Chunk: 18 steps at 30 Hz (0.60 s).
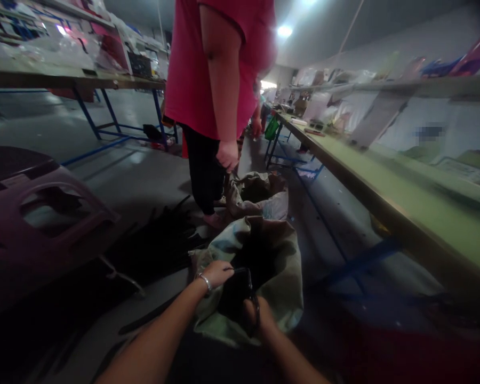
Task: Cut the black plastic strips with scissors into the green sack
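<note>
Over an open woven sack (284, 266) full of dark material, my left hand (216, 274) pinches the end of a thin dark strip (241, 271). A bracelet circles that wrist. My right hand (260, 314) is wrapped round the handles of a pair of scissors (250, 285). Their blades point up toward the strip's other end and seem to meet it; whether they are closed on it is too dark to tell. What lies deeper in the sack is lost in shadow.
A person in a pink top (212, 80) stands just ahead beside a second open sack (278, 200). Long black strips (156, 245) lie on the floor at left, near a pink plastic stool (64, 213). A long green-topped workbench (384, 181) runs along the right.
</note>
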{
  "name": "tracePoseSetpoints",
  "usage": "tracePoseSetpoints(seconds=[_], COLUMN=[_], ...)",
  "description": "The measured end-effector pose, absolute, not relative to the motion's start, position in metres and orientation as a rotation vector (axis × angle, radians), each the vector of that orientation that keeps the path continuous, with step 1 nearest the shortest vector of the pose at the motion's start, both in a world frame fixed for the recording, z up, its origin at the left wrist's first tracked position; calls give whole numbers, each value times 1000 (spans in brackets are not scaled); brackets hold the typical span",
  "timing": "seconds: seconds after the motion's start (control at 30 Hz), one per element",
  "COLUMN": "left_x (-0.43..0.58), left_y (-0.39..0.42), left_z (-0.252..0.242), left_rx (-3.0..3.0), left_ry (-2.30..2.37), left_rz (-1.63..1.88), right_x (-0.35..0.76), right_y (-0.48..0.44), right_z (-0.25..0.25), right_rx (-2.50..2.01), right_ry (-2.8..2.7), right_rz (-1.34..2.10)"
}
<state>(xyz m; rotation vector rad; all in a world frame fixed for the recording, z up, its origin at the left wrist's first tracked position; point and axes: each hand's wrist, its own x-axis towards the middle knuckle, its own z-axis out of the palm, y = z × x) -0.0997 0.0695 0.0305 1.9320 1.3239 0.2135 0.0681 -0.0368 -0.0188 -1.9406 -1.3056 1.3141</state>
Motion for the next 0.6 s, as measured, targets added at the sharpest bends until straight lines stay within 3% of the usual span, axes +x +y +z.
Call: tracePoseSetpoints(seconds=[0.6], left_x=[-97], left_y=[69], left_z=[25], left_rx=[1601], left_ry=[1270], left_rz=[479], right_x=[66], right_y=[-35], right_z=[5], right_rx=[-1818], right_ry=[-1482], right_rz=[1509])
